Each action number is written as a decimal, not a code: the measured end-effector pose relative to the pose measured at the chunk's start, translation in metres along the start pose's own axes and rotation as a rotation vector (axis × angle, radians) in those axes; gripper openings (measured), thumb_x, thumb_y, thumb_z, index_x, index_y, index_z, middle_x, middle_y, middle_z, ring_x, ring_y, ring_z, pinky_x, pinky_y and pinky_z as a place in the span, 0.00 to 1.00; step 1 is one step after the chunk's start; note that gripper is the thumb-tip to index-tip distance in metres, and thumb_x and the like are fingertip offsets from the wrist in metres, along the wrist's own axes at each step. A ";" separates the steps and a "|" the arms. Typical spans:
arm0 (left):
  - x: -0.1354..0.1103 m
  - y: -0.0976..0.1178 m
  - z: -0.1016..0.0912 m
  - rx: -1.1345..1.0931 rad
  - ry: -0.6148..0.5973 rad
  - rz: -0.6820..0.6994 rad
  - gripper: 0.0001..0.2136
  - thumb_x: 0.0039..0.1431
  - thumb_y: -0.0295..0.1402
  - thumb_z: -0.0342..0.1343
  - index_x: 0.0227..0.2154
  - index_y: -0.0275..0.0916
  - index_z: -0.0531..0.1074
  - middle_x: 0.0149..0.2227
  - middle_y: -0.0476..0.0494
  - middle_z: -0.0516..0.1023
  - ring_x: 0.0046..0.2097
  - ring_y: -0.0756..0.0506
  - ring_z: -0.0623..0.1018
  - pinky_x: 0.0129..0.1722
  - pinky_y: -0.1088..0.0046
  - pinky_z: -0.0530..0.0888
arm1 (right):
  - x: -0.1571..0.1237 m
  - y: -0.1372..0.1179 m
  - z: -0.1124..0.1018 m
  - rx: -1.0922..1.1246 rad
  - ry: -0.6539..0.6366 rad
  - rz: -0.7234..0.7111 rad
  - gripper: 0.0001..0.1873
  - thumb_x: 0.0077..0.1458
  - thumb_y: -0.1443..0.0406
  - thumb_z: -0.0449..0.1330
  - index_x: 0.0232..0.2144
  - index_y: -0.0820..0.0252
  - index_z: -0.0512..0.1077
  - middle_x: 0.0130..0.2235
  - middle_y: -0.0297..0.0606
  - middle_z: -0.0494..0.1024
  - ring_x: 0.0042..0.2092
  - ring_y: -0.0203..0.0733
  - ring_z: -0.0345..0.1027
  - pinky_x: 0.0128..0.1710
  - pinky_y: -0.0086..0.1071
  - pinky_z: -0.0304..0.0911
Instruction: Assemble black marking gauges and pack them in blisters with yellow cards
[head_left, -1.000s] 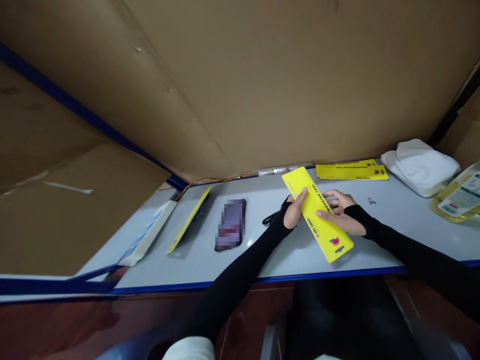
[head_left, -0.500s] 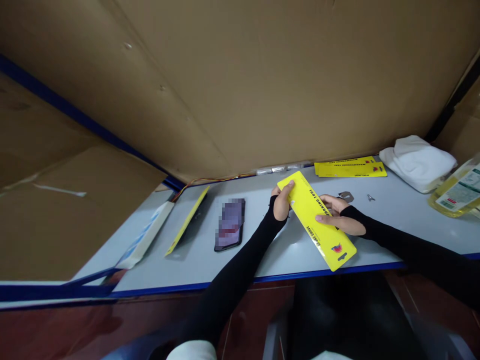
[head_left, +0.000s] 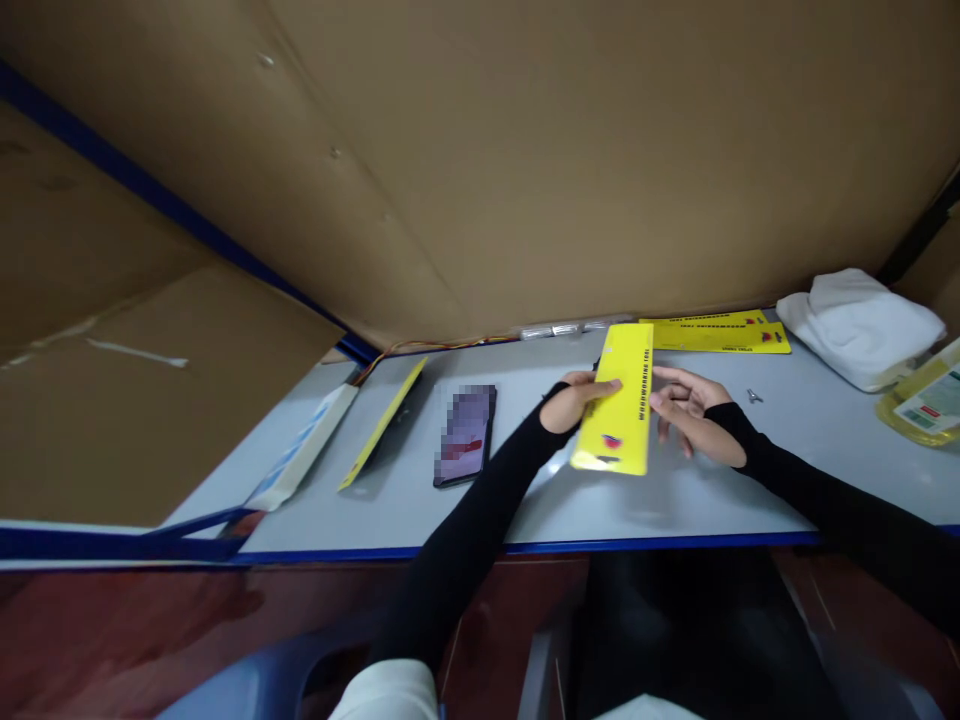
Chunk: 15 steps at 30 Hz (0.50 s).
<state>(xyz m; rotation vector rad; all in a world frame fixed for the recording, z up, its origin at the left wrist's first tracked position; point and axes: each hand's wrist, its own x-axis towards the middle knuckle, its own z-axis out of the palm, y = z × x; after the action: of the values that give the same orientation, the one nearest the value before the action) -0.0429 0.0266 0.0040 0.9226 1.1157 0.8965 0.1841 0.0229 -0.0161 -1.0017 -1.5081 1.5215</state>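
A long yellow card (head_left: 621, 400) with black print is lifted above the pale table (head_left: 420, 500), its long side pointing away from me. My left hand (head_left: 576, 398) pinches its left edge. My right hand (head_left: 686, 412) sits at its right edge with fingers stretched out and touching the card. Both arms wear black sleeves.
A stack of similar yellow cards (head_left: 716, 335) lies at the back. A phone (head_left: 466, 435) and another yellow card (head_left: 382, 425) lie to the left, a white cloth (head_left: 862, 325) and a bottle (head_left: 926, 405) to the right. Cardboard walls (head_left: 480, 160) enclose the table.
The yellow card has turned from a diagonal lie to pointing straight away from me and lifted off the table. My right hand's fingers have spread.
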 end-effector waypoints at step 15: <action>-0.124 0.031 -0.232 0.670 0.733 -0.299 0.14 0.53 0.45 0.70 0.28 0.39 0.79 0.23 0.50 0.83 0.23 0.50 0.77 0.23 0.81 0.66 | -0.009 0.008 0.001 -0.193 -0.102 -0.047 0.19 0.57 0.51 0.66 0.44 0.57 0.76 0.34 0.33 0.75 0.26 0.32 0.64 0.24 0.28 0.62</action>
<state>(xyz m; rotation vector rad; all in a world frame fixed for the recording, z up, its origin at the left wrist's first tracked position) -0.2974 -0.0428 0.0306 0.9323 2.2119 0.6153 0.1869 0.0138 -0.0236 -1.0025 -1.7653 1.4332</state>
